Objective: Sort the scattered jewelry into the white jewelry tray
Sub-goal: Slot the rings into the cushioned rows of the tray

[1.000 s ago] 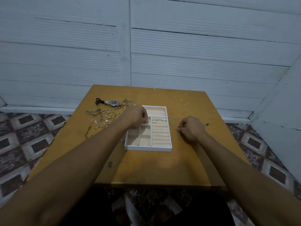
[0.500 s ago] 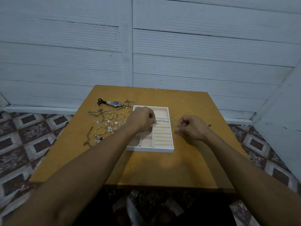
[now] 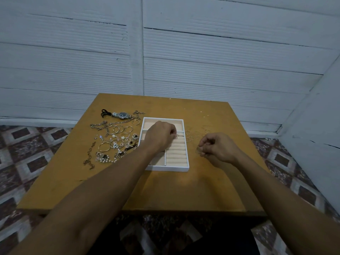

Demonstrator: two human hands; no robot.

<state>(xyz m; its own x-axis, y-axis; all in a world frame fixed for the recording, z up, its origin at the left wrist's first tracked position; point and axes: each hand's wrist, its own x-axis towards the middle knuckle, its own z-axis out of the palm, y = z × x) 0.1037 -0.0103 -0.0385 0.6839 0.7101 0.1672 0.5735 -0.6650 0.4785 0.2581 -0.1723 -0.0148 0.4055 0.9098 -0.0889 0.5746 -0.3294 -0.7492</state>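
The white jewelry tray [image 3: 168, 168] with beige padded ring rolls sits in the middle of the wooden table [image 3: 165, 188]. My left hand [image 3: 159, 136] hovers over the tray's upper part, fingers curled, pinching a small ring [image 3: 176, 136] at the top ring roll. My right hand [image 3: 218, 147] is just right of the tray, fingertips pinching another small ring [image 3: 198, 150]. Several thin rings [image 3: 195, 135] lie on the table right of the tray. A scatter of chains, hoops and pearl pieces [image 3: 114, 142] lies left of the tray, with a wristwatch [image 3: 122, 115] at its far end.
White panelled walls stand behind and to the right of the table. Patterned floor tiles [image 3: 27, 155] surround it. The near half of the table holds only my forearms.
My left hand stayed over the tray's upper ring rolls. My right hand drew back toward me and to the right, away from the loose rings, with a ring between its fingertips.
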